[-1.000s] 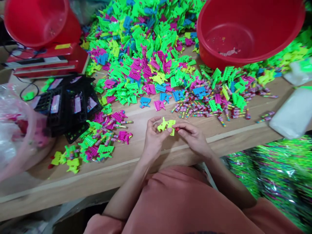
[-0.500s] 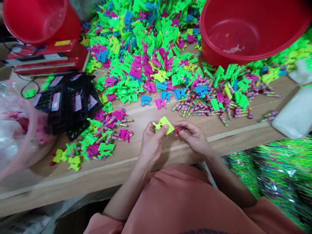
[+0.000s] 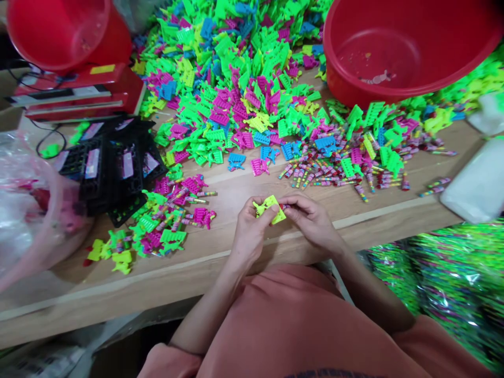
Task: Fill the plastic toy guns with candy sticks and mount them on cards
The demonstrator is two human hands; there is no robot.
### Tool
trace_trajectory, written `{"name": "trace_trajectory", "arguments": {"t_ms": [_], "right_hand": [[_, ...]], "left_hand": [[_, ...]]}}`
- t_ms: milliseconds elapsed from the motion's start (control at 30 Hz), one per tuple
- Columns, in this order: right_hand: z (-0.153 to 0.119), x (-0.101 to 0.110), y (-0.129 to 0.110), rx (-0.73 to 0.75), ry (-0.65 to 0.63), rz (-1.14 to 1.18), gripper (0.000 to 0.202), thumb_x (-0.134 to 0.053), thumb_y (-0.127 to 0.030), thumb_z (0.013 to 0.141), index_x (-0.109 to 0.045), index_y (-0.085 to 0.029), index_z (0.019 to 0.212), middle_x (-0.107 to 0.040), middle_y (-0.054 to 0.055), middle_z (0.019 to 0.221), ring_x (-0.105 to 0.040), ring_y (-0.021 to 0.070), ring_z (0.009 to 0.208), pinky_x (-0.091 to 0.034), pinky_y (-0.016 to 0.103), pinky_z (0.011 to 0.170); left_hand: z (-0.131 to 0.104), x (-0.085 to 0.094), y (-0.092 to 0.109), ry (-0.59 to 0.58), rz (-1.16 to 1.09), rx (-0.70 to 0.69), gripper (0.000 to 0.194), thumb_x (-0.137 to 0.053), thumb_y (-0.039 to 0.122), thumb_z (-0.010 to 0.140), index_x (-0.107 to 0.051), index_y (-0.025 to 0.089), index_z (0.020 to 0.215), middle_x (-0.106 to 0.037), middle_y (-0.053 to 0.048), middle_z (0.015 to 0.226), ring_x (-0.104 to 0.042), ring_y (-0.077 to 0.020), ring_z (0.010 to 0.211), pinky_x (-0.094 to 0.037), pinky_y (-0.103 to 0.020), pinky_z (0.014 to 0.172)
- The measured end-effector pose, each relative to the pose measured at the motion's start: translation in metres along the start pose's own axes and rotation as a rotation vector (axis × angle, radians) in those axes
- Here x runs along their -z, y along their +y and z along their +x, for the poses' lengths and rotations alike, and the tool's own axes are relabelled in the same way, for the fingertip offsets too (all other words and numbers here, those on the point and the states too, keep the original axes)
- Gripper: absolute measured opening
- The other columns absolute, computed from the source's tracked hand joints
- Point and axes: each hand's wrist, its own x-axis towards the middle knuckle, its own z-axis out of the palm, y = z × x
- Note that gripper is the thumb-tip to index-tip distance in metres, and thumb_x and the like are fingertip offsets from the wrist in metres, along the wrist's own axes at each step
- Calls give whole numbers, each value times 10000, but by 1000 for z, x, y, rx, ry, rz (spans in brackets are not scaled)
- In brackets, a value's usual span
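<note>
Just above the table's front edge, my left hand is closed on a flat yellow plastic toy piece, its thumb lying across the front. The piece has a plate-like end and a cut-out, figure-like end. My right hand pinches a small tube with a red end against the right edge of the yellow piece. Fingers hide most of that tube, and I cannot tell whether it is inside the piece. Beyond my right hand lies a heap of small printed candy tubes.
A big pile of green, pink, blue and yellow toy pieces covers the back. Red tubs stand right and left. At left are black trays, a pink basket and a smaller mixed heap. White foam lies right.
My right hand has brought the red-ended tube against the yellow piece's edge. The yellow piece has shifted slightly right and down with my left hand. The piles look unchanged.
</note>
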Motion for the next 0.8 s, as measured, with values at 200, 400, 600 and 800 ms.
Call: {"name": "trace_trajectory", "arguments": {"t_ms": [200, 400, 600, 800], "right_hand": [[0, 6, -3, 6, -15, 9, 219, -699, -355, 966, -745, -247, 1152, -732, 62, 1083, -685, 213, 1021, -553, 360, 920], [6, 19, -5, 6, -152, -6, 181, -694, -289, 955, -728, -233, 1124, -748, 47, 1041, -699, 203, 959, -556, 322, 841], [12, 22, -5, 122, -251, -240, 183, -605, -131, 948, -708, -214, 1075, -714, 40, 988, -665, 187, 920, -510, 300, 828], [16, 13, -3, 122, -243, -161, 137, -602, -117, 933, -672, -184, 1031, -694, 35, 965, -654, 164, 884, -514, 264, 809]], "left_hand": [[0, 3, 2, -57, -85, 122, 453, -946, 355, 609, -613, 172, 855, -652, 28, 777, -579, -93, 660, -416, -216, 590], [4, 9, 2, -172, -45, 171, 440, -961, 338, 581, -619, 157, 790, -639, 23, 733, -567, -96, 669, -426, -233, 660], [5, 15, -12, -42, 337, -59, 328, -840, 387, 733, -613, 177, 840, -589, 40, 710, -493, -107, 661, -370, -245, 639], [4, 21, -2, -55, 506, -75, 363, -785, 463, 751, -600, 180, 885, -598, 32, 724, -499, -127, 663, -388, -252, 626]]}}
